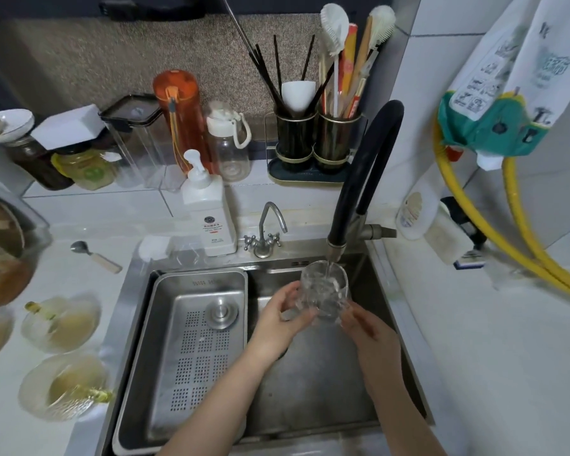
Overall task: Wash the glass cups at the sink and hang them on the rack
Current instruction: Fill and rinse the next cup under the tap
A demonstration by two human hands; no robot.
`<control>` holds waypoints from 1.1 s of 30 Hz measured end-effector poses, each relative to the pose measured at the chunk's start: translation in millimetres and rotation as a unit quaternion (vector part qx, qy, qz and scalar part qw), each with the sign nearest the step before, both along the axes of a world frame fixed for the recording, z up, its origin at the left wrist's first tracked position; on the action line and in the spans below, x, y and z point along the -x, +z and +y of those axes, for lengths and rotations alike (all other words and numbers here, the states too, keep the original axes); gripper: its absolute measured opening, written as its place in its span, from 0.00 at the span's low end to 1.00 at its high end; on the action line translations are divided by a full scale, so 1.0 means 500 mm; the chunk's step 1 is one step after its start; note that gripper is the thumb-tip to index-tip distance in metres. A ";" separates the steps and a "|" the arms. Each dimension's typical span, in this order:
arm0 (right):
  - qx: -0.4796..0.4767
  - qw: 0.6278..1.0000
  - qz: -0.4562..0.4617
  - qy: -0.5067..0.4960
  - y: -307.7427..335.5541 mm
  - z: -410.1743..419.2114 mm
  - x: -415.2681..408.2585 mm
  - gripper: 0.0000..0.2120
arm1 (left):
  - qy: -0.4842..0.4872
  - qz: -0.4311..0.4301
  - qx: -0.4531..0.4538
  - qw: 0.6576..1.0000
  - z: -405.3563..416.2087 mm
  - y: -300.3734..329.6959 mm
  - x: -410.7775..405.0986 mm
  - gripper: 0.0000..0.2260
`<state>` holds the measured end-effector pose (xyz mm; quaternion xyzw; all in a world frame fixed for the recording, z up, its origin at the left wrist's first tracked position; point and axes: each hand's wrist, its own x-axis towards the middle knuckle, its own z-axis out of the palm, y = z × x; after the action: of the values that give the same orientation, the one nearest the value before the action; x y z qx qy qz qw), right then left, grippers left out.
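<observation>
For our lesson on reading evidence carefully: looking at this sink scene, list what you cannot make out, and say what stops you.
All in the head view:
- The rack for hanging cups: not in the picture.
- The glass cup: its lower part is covered by the left hand and right hand; whether it is clean cannot be told.
- The soap bottle label: print too small to read.
- Dishes at the left edge: cut off and blurred.
- The sink drain: hidden under the left forearm.

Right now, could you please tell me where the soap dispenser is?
In the head view the white pump soap dispenser stands on the counter behind the sink's back rim, just left of the small chrome tap.
</observation>
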<state>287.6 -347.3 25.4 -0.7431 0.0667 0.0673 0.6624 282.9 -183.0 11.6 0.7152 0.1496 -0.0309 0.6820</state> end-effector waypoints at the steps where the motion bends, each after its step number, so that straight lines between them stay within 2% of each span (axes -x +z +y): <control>1: 0.000 1.000 -0.007 0.002 0.000 -0.002 0.007 0.10 | -0.006 -0.003 0.000 1.000 -0.001 -0.003 0.002 0.26; 5: -0.007 0.999 -0.025 0.048 0.005 0.020 0.013 0.07 | -0.023 -0.010 0.019 1.000 0.003 -0.001 0.000 0.33; 7: -0.002 0.995 -0.054 0.086 0.009 0.039 0.006 0.11 | -0.005 -0.001 0.027 1.000 0.004 0.006 -0.007 0.32; 10: -0.020 0.989 -0.055 0.137 0.022 0.044 -0.006 0.06 | 0.015 0.040 0.041 0.998 -0.002 0.014 -0.021 0.29; 11: -0.023 0.986 -0.057 0.154 0.020 0.038 -0.012 0.08 | 0.025 0.060 0.052 0.997 -0.003 0.016 -0.025 0.28; 14: 0.016 0.973 -0.082 0.215 0.006 0.015 -0.032 0.25 | 0.040 0.113 0.076 0.990 -0.002 0.023 -0.031 0.22; 16: 0.051 0.966 -0.103 0.232 -0.006 0.007 -0.042 0.28 | 0.043 0.137 0.067 0.987 -0.003 0.023 -0.030 0.22; 21: 0.098 0.972 -0.095 0.193 -0.035 0.002 -0.073 0.23 | 0.019 0.112 0.051 0.992 -0.016 0.023 -0.028 0.24; 25: 0.089 0.967 -0.128 0.203 -0.019 0.010 -0.096 0.16 | 0.004 0.115 0.045 0.992 -0.027 0.024 -0.031 0.20; 29: 0.056 0.971 -0.097 0.210 -0.001 0.024 -0.121 0.09 | 0.028 0.130 0.030 0.991 -0.033 0.024 -0.047 0.21; 33: 0.018 0.978 -0.042 0.205 -0.004 0.006 -0.127 0.15 | -0.008 0.133 -0.037 0.990 -0.039 0.031 -0.076 0.24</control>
<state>351.2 -344.3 23.4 -0.7552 -0.1133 0.1691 0.6231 320.8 -202.7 27.0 0.7309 0.2346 -0.1257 0.6285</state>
